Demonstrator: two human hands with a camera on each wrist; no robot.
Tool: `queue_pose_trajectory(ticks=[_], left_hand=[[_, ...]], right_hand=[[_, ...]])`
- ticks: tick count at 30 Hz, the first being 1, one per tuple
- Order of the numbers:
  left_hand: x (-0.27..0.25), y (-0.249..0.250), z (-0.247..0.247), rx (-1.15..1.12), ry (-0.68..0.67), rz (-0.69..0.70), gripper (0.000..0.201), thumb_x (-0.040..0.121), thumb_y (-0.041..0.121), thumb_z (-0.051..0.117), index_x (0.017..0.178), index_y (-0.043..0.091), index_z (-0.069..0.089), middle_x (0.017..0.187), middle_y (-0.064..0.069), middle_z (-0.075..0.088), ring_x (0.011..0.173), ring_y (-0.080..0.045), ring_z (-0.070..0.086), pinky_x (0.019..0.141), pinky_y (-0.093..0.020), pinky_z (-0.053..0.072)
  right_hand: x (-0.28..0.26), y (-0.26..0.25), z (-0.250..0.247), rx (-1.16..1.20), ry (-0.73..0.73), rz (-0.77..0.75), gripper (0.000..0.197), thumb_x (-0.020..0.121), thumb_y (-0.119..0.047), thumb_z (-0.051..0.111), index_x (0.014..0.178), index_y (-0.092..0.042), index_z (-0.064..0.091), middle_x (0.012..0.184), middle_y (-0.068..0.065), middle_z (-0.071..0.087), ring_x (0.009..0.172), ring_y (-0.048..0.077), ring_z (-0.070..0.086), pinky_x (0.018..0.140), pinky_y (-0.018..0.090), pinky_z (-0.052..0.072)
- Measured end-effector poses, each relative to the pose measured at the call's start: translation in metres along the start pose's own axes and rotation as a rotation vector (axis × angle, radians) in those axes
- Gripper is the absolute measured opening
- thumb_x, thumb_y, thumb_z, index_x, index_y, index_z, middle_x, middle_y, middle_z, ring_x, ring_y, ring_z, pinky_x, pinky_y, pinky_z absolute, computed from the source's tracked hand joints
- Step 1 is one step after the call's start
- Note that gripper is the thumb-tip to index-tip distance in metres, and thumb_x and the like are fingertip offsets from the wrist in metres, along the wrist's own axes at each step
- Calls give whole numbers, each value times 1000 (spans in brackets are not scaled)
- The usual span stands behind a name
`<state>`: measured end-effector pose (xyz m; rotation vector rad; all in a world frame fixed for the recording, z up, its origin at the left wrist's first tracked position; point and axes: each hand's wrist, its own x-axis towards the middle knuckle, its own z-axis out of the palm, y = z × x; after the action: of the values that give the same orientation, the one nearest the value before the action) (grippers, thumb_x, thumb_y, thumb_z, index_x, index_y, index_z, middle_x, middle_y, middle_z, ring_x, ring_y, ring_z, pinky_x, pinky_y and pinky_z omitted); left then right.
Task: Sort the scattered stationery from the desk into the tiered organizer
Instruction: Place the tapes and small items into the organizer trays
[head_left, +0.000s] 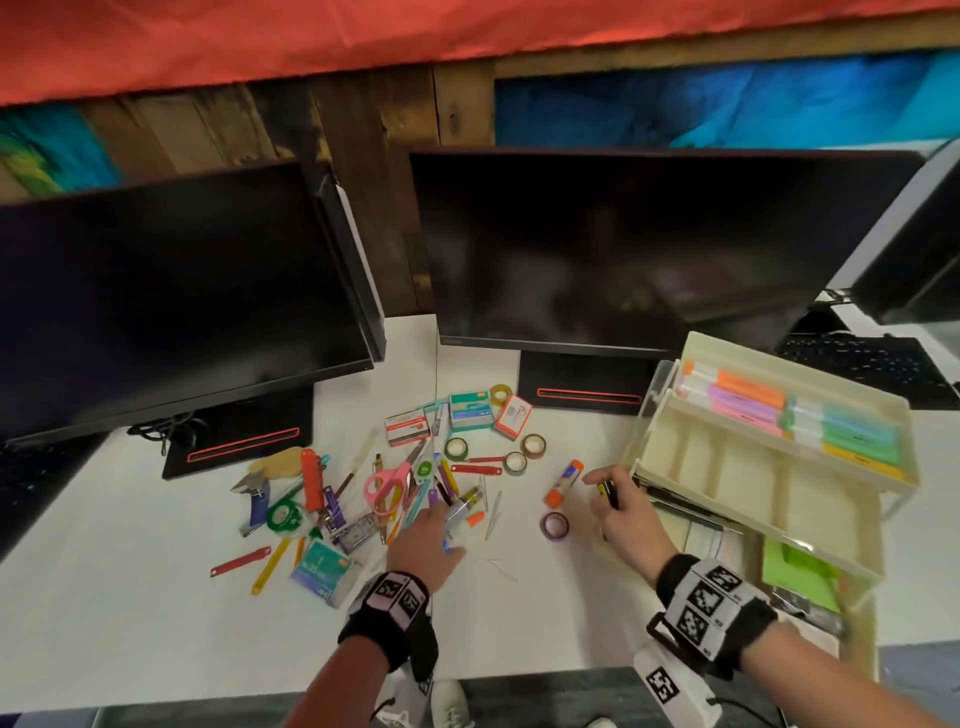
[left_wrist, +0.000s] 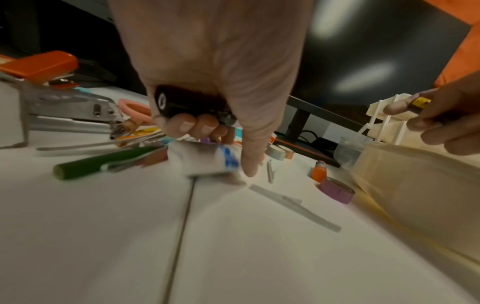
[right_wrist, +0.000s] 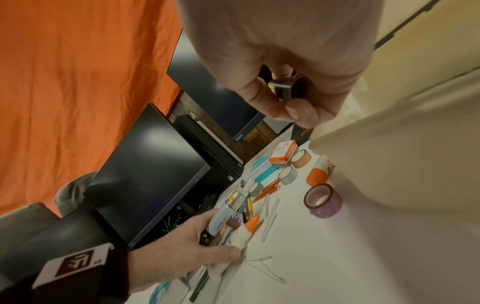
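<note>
Curled round a black marker (left_wrist: 187, 103), my left hand (head_left: 423, 540) has its fingers wrapped over the barrel while the thumb points down onto a white glue bottle (left_wrist: 205, 160) lying on the desk (head_left: 156, 597). That hand sits at the 4 o'clock edge of the stationery heap.

Left part of heap: an orange stapler (head_left: 310, 478), a green tape dispenser (head_left: 283, 515), a teal staple box (head_left: 324, 570) at 7 o'clock. Centre: pink scissors (head_left: 387, 486) among pens. At 12 o'clock of the heap, small boxes (head_left: 470, 411) and tape rolls (head_left: 534, 445).

Between my hands: a glue stick (head_left: 563, 484) with orange cap, and a purple tape roll (head_left: 555, 525) just at its 6 o'clock. Both lie on the desk, apart from each hand.

My right hand (head_left: 621, 512) pinches a black-and-yellow marker (head_left: 608, 491) between thumb and fingers, held off the desk, just at 9 o'clock of the cream organizer (head_left: 831, 540). Top tier holds highlighters (head_left: 779, 415); the divided tier (head_left: 737, 467) below stands bare nearest my hand.
</note>
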<state>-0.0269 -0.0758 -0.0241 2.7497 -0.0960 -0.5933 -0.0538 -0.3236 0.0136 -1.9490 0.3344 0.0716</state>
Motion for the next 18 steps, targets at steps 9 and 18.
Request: queue_pose_trajectory(ticks=[9,18], left_hand=[[-6,-23,-25,-82,221,-134,41,96,37,43,135,23,45,109,-6,66,102,-24,62,83,-34,51],[-8,-85,-65,-282,310,-270,30,96,27,47,118,10,58,108,-11,66,99,-29,62,80,-27,46]], right_hand=[[4,-9,34,-121,-258,10,14,88,-3,52,87,-14,61,66,0,63,47,1,54,61,20,45],[51,-51,122,-513,-529,-149,21,92,-15,49,107,-21,62,120,6,50,110,21,52,94,27,41]])
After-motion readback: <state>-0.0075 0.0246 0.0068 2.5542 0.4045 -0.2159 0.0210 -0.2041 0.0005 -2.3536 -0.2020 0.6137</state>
